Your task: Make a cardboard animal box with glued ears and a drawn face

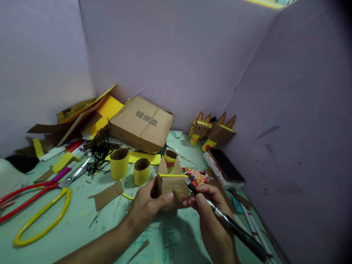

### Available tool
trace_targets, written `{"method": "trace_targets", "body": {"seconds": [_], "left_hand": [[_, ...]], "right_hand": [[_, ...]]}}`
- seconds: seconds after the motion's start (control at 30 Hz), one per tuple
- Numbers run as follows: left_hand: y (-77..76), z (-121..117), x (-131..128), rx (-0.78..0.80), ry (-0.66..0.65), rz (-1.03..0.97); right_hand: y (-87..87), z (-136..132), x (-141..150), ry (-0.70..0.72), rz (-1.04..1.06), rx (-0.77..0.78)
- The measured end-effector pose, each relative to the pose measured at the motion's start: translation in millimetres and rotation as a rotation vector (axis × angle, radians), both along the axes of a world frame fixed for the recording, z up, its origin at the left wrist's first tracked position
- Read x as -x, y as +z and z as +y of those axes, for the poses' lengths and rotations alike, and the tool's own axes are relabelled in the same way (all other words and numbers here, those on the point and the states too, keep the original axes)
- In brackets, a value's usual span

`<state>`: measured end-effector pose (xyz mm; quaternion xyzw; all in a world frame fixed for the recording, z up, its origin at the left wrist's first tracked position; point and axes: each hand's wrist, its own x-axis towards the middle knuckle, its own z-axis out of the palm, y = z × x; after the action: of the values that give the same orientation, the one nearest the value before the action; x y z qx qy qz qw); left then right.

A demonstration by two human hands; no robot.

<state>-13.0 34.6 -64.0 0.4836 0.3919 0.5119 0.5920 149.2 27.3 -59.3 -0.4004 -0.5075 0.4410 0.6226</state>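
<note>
Cardboard figure (172, 185) gripped by left hand (147, 205), right hand (209, 205) holding pen (228, 222)

Left hand (148, 205) holds a small cardboard box (172, 185) with ears; right hand (211, 209) grips a black pen (233, 225) against it.

brown cardboard piece (172, 186) edged yellow, black pen (231, 224), yellow paper rolls (120, 163), red-handled scissors (33, 194), pale green table (82, 220)

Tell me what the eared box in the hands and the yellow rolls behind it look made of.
Eared box: brown cardboard, matte, with a yellow paper strip on top. Yellow rolls: seemingly corrugated card wrapped in yellow paper; ridged brown inner edge shows.
</note>
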Motion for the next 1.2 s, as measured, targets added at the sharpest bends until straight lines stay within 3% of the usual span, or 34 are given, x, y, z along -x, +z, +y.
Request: {"method": "trace_targets", "body": {"seconds": [0.13, 0.27, 0.57, 0.7, 0.83, 1.0, 1.2], "left_hand": [[-0.6, -2, 1, -0.008, -0.046, 0.034], [-4.5, -1, 2, 0.065, -0.043, -0.022], [-1.5, -1, -1, 0.123, 0.065, 0.056], [-3.9, -3, -2, 0.134, 0.113, 0.043], [-10.8, -2, 0, 0.095, 0.104, 0.042], [-16.4, 0, 0, 0.041, 0.079, 0.034], [-14.0, 0, -1, -0.042, 0.011, -0.028]], "right_hand": [[-3.6, 4, 7, 0.124, -0.118, 0.008], [-9.9, 4, 10, 0.135, -0.119, -0.08], [5.9, -4, 10, 0.176, -0.054, -0.046], [-3.1, -4, 5, 0.096, -0.096, -0.019], [-11.0, -4, 1, -0.032, -0.052, -0.119], [-6.7, -2, 3, -0.16, 0.065, -0.142], [-6.6, 4, 11, -0.093, -0.025, -0.108]]}}
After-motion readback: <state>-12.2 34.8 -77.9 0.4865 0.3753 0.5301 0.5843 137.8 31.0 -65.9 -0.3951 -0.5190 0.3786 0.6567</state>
